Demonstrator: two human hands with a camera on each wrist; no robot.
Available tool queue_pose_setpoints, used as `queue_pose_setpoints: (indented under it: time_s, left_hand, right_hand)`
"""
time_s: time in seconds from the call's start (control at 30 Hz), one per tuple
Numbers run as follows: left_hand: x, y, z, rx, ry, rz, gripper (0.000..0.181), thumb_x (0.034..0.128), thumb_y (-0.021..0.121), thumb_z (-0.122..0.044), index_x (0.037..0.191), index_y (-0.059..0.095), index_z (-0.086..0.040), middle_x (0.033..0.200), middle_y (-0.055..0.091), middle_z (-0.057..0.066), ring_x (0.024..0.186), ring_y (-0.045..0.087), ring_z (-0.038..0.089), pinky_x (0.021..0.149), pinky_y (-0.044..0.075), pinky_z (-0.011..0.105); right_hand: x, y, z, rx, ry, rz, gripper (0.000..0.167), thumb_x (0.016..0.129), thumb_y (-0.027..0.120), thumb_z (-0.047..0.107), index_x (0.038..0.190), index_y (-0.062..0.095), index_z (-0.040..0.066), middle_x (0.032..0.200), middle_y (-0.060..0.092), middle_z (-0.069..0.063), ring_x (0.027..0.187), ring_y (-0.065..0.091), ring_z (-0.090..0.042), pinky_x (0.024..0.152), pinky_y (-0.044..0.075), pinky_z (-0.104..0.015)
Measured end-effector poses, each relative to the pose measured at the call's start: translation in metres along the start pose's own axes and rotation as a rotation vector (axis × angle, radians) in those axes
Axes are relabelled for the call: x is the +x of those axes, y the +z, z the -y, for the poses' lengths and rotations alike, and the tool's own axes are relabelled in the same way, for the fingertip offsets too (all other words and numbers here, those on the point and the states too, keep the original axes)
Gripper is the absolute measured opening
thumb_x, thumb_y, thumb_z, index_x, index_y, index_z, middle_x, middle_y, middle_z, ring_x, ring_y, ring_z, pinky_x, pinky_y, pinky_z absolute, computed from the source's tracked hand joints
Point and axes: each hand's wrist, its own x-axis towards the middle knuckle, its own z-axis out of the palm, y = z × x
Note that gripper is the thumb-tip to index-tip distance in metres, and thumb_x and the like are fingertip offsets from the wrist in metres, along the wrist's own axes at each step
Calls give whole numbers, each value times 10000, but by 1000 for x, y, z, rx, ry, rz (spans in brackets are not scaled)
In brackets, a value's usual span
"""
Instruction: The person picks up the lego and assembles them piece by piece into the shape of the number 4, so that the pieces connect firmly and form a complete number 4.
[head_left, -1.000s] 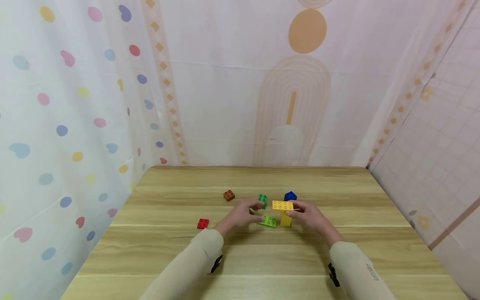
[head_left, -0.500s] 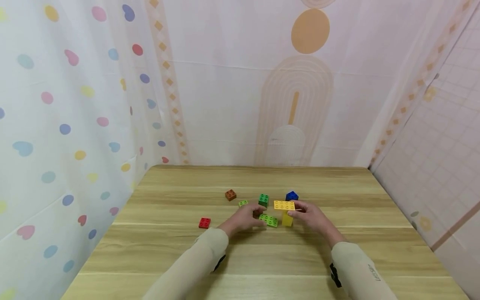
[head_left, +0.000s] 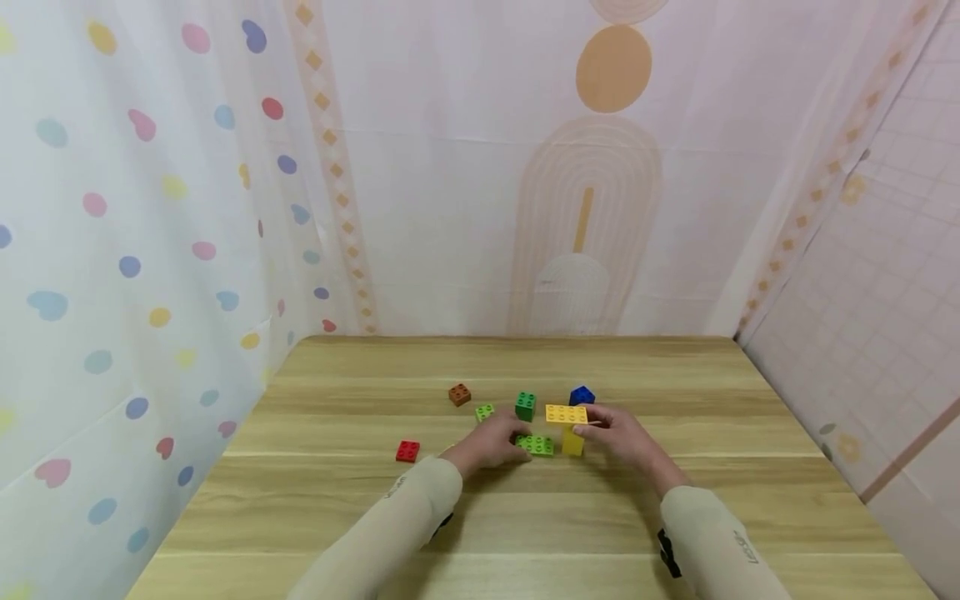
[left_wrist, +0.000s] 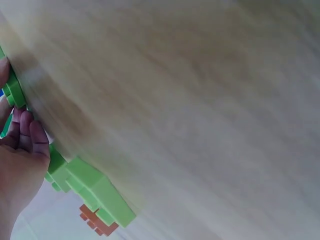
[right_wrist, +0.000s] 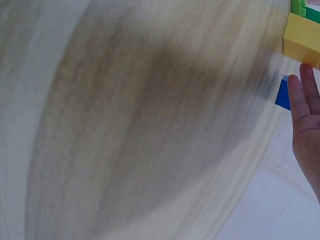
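In the head view my left hand (head_left: 493,439) is at the left end of a long lime green building brick (head_left: 535,446) on the table, its thumb and fingers pinching that end. The left wrist view shows the fingers (left_wrist: 25,132) curled beside this brick (left_wrist: 15,92). My right hand (head_left: 617,429) pinches the right end of a flat yellow brick (head_left: 566,414) with eight-stud shape, directly above a taller yellow block (head_left: 572,442). Whether these two yellow pieces are joined is hard to tell. In the right wrist view my right fingertips touch or nearly touch the yellow piece (right_wrist: 302,40).
Behind the hands stand a dark green brick (head_left: 526,406) and a blue brick (head_left: 582,395). A small lime green piece (head_left: 485,412) lies by my left knuckles. Further left are a brown brick (head_left: 460,394) and a red brick (head_left: 408,451) on the wooden table (head_left: 360,508).
My left hand has closed in on the long lime green brick, its fingers and thumb coming nearer each other. The right hand keeps the flat yellow brick in place.
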Motion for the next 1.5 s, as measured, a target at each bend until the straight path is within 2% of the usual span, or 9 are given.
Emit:
queue_pose_setpoints:
  time_s: [0.07,0.23,0.4,0.5,0.63,0.8,1.0,1.2,1.5]
  left_hand:
    - [-1,-1,1,-16,-4,1,360,868,787,-242,1172,713,-65,1087,622,28,977,527,146,881,445,341]
    - [-6,-7,2,-139,-58,-13,364,880,775,-251,1204,710,-98,1104,649,3,971,558,120,869,475,339]
    - [-15,-19,-2,-224,-117,-27,349,910,739,-268,1218,693,-111,1064,648,-22,929,559,125,833,483,350]
    - [-18,-25,0,-209,-84,-53,280,917,730,-244,1152,698,-95,987,649,-25,851,556,119,763,484,330]
    - [-20,-34,4,-209,-37,-108,262,923,725,-235,1135,700,-84,983,665,-10,816,553,107,719,482,310]
    - [-23,-49,-4,-285,-61,-160,315,935,707,-252,1188,687,-66,1013,659,12,829,567,131,722,488,314]
    - [-16,-56,-13,-349,-30,-167,323,946,694,-277,1211,679,-91,985,648,-4,804,564,137,683,482,297]
    - [-6,-54,-25,-398,-14,-144,360,936,712,-245,1253,669,-80,1053,661,2,850,582,132,718,505,290]
    - [5,-46,-32,-331,7,-110,346,920,734,-281,1226,689,-124,1065,657,-29,864,581,111,732,503,282]
  right_hand:
    - [0,1,0,2,7,0,413,965,670,252,1318,623,43,1164,661,-71,1060,608,-221,896,510,-410]
    - [-1,2,3,4,19,-7,436,969,663,263,1342,607,44,1188,657,-75,1088,605,-233,908,505,-412]
    - [-2,1,3,6,18,-8,437,970,662,262,1342,605,41,1180,656,-72,1073,604,-223,897,508,-404]
    - [-3,2,2,5,17,-7,424,971,662,255,1330,614,36,1173,658,-70,1064,607,-218,890,512,-396]
    - [-3,2,1,18,14,-7,412,971,663,246,1320,621,32,1165,660,-72,1047,609,-209,885,513,-394]
    - [-1,0,0,22,4,-8,419,969,666,249,1320,618,26,1156,664,-71,1025,609,-197,870,514,-392]
    - [-1,0,2,14,7,-6,436,972,662,239,1349,598,29,1165,664,-72,1040,612,-202,881,512,-390]
    - [-2,0,1,13,-1,1,470,976,654,283,1364,584,28,1184,658,-80,1074,606,-221,903,504,-415]
    - [-2,-1,1,32,0,4,453,980,649,263,1367,586,36,1212,652,-92,1099,601,-235,913,497,-419]
